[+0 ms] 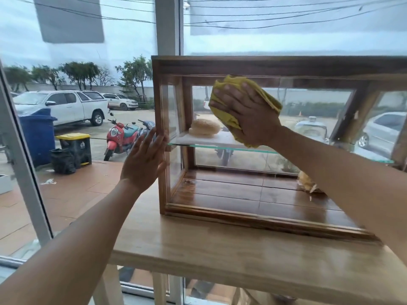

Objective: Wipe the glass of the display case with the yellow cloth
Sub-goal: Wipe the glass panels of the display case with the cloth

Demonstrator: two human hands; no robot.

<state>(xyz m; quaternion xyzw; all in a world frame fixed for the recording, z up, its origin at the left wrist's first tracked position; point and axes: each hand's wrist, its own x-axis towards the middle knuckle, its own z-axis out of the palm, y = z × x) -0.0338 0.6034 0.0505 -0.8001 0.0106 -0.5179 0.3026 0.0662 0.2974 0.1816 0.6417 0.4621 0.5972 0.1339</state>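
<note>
Through the window [72, 102] on the left I see a blue bin [37, 135], a white pickup [66, 106] and a red scooter [120, 137] parked outside. Closer in, the left hand [144, 160] is spread flat and open, fingers together, its palm laid against the left corner post of the case [220, 67], holding nothing. The case is a wood-framed glass box standing on a pale wooden table [220, 245] right by the window. Inside it, a bun [204, 127] sits on a white board at the left end of the glass shelf [220, 148]. Just right of the bun, the right hand [246, 113] presses the cloth [231, 84] flat against the front glass, high up under the top rail; the fingers are splayed over the yellow cloth, pinning it to the pane rather than clenched around it. Further right, low in the case, something pale and crinkled [307, 182] lies on the wooden floor, partly hidden behind the right forearm.
</note>
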